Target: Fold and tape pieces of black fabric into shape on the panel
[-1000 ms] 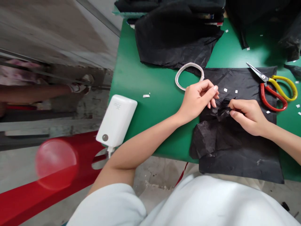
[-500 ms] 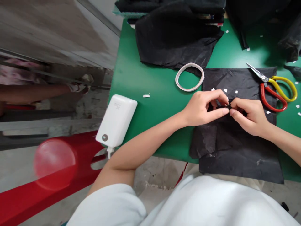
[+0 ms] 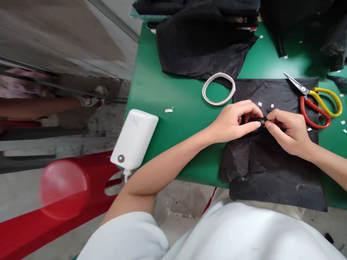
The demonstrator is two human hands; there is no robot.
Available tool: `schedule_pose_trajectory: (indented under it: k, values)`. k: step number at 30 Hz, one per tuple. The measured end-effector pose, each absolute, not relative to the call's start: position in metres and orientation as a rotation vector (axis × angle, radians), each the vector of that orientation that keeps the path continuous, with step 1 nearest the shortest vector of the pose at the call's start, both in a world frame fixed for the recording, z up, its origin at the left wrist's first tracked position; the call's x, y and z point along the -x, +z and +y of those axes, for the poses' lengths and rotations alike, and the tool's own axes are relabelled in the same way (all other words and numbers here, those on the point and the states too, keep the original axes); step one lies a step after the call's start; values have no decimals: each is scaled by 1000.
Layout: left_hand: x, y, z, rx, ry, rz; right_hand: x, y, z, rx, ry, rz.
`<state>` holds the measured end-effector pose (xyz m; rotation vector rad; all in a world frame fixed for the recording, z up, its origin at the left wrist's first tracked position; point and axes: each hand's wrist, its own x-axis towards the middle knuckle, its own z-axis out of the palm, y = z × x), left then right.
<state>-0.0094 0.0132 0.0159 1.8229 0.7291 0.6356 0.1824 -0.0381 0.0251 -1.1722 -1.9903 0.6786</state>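
Left of the scissors (image 3: 303,89), a small black piece (image 3: 256,119) is pinched by the thumb and fingers of both the left hand (image 3: 231,121) and the right hand (image 3: 291,133), their fingertips nearly meeting. A second ago, the left hand was held clear of the piece, its fingers loosely curled; now its fingers are closed on it, while the right hand's pinch has been kept. The scissors are lain partly on a black sheet (image 3: 284,169), which is spread left of them and beneath both hands. Farther left of the scissors, unmoved, are seen a white ring (image 3: 233,88) and a white power bank (image 3: 135,139), whose faint characters cannot be read with certainty.
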Motion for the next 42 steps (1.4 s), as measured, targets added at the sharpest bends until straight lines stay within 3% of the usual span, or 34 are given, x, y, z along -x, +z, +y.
schedule_pose_trajectory:
  k: [10, 17, 21, 25, 36, 42]
  values:
    - [8, 17, 14, -1657, 571, 797, -181, 25, -39, 1193, 611, -1995]
    - [5, 12, 16, -1376, 721, 839, -187, 24, -39, 1419, 679, -1754]
    - [2, 8, 17, -1236, 811, 898, -197, 28, -28, 1510, 426, -2037]
    - [0, 10, 17, -1190, 844, 925, -202, 29, -22, 1546, 380, -2328]
    - [-1, 7, 15, -1258, 871, 951, -201, 37, -23, 1134, 474, -2481]
    - [2, 5, 10, -1440, 882, 873, -193, 33, -30, 928, 318, -2656]
